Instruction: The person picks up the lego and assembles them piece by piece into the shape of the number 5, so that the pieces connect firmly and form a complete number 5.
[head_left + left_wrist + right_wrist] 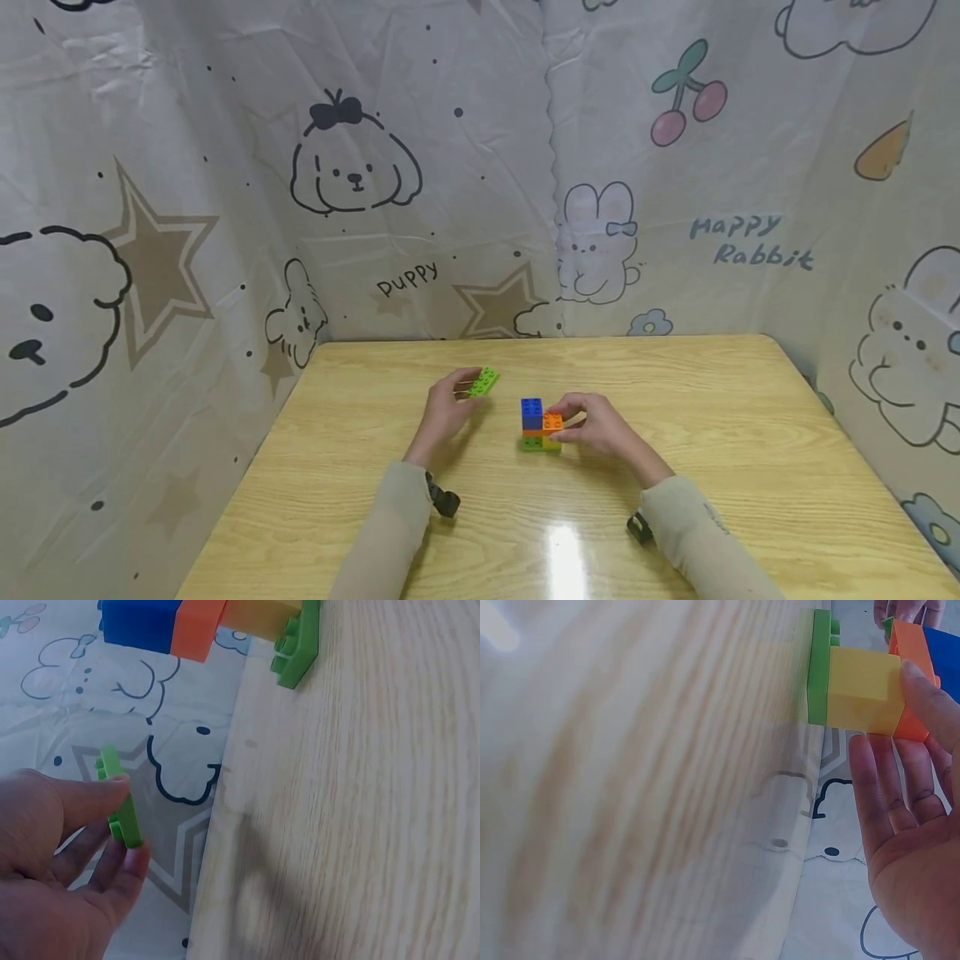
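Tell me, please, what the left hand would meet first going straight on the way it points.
Probably the cloth behind the table: past the green brick the left hand holds, the way looks free, though depth is unclear.

Left sleeve at 7 o'clock is pale beige; right sleeve, 4–5 o'clock, matches, has small dark marking. Left wristcam and right wristcam: black, boxy.

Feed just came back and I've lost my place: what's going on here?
A person's left hand holds a lime-green studded plate aloft, apart from a small toy-brick stack. The right hand holds that stack around its orange brick, with a blue brick on top, a yellow brick beneath and a green base plate lowest.
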